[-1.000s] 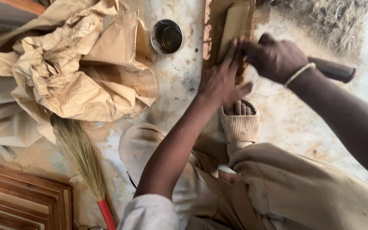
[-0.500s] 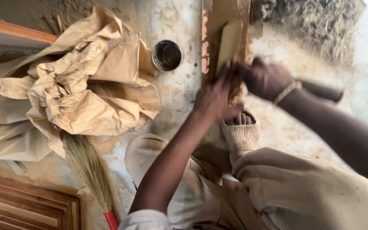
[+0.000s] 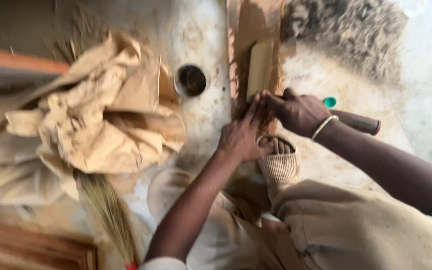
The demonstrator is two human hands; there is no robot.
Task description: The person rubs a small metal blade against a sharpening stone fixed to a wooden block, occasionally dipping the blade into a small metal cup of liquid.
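Both hands work one wooden strip point(image 3: 260, 67) just beyond the fingertips: left hand point(image 3: 241, 137) flat, fingers spread, pinning it; right hand point(image 3: 298, 111) clenched around a dark-handled tool point(image 3: 358, 121). Next likely needs steady downward pressure.

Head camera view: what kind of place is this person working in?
Probably a woodworking shop, with work done on the floor. A pale wooden strip lies on a reddish board, sawdust is heaped nearby, and crumpled brown paper and a straw broom lie alongside.
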